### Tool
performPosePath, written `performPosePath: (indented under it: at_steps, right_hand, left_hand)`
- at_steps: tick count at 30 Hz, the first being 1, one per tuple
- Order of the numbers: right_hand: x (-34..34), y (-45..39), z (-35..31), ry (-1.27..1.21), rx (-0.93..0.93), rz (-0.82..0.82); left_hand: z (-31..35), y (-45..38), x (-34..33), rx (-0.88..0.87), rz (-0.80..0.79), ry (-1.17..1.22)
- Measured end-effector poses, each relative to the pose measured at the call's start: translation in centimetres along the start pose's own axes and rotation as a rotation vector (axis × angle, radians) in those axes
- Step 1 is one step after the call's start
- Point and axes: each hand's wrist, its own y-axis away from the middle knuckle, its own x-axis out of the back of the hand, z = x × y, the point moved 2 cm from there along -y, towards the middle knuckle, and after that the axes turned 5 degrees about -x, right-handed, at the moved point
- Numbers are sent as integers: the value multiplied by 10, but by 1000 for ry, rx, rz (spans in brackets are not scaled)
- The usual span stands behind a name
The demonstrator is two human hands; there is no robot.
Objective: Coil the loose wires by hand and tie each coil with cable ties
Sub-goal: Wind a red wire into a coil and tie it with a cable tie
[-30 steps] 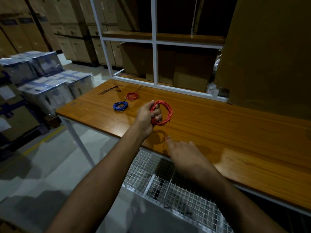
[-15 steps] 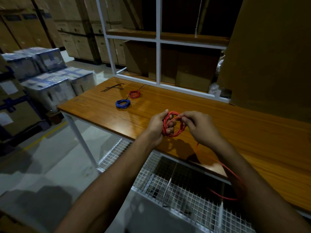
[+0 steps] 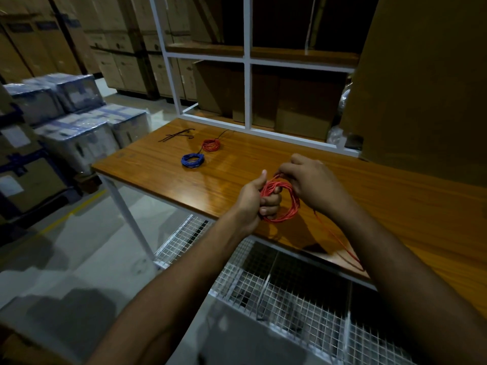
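L hand (image 3: 254,200) sat at frame centre w/ its grip clamped round the left side of the red wire coil (image 3: 283,202), thumb sticking up, fingers curled through the loop. R hand (image 3: 311,180) was just right of it & slightly higher in frame, fingertips pinched on a strand at the coil's top. The coil was held over the wooden surface (image 3: 395,206), near its front edge; can't tell if it touched the wood. A loose red wire tail (image 3: 340,241) ran from the coil down toward lower right, along the R forearm, past the surface's front edge. Upper left of centre, on the surface: a blue wire coil (image 3: 192,159), a smaller red coil (image 3: 210,145) just behind it w/ a dark lead trailing off, & a bunch of black cable ties (image 3: 177,135) further left. White wire-mesh basket (image 3: 276,293) below the surface, lower centre. Wrapped boxes (image 3: 76,119) stacked at left; white shelf frame (image 3: 247,61) w/ cardboard cartons behind
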Motion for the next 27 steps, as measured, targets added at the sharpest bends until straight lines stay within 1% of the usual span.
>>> performPosePath:
  at_steps: [2, 4, 7, 9, 11, 13, 14, 15, 18, 20, 22, 25, 26, 27]
  right_hand:
    - [-6, 4, 5, -55, -29, -67]
    - [-13, 10, 8, -165, -77, -121]
    - [-23, 18, 5, -198, -97, -115]
    - [-30, 23, 4, -251, -144, -71]
    - [-33, 28, 7, -309, -219, 29]
    - [-33, 32, 11, -256, -251, 171]
    - [-33, 34, 12, -213, -254, 207]
    - [-35, 36, 12, -176, -256, 210]
    - [-50, 46, 9, -114, -257, 93]
    - [-60, 55, 4, -129, -253, 8]
    - [-68, 64, -5, -100, -242, -145]
    - [-82, 80, -23, -63, -254, -440]
    - [-83, 84, -31, -68, -248, -486]
    - [-82, 86, -36, -64, -229, -487]
  left_hand:
    - [5, 1, 7, -7, 11, 33]
    - [9, 1, 15, -18, 49, 36]
    - [10, 1, 22, -12, 99, 31]
    - [10, 1, 24, -19, 138, 31]
    - [9, -1, 27, -20, 166, -10]
    - [7, -2, 27, -8, 171, -38]
    - [6, -2, 27, -3, 168, -21]
    - [6, -3, 26, -1, 162, 13]
    - [7, -6, 24, -22, 163, 93]
    - [10, -8, 27, -58, 202, 122]
    - [14, -9, 35, -113, 278, 145]
    - [22, -12, 45, -177, 376, 167]
    - [24, -13, 47, -181, 390, 172]
    - [25, -14, 49, -180, 398, 167]
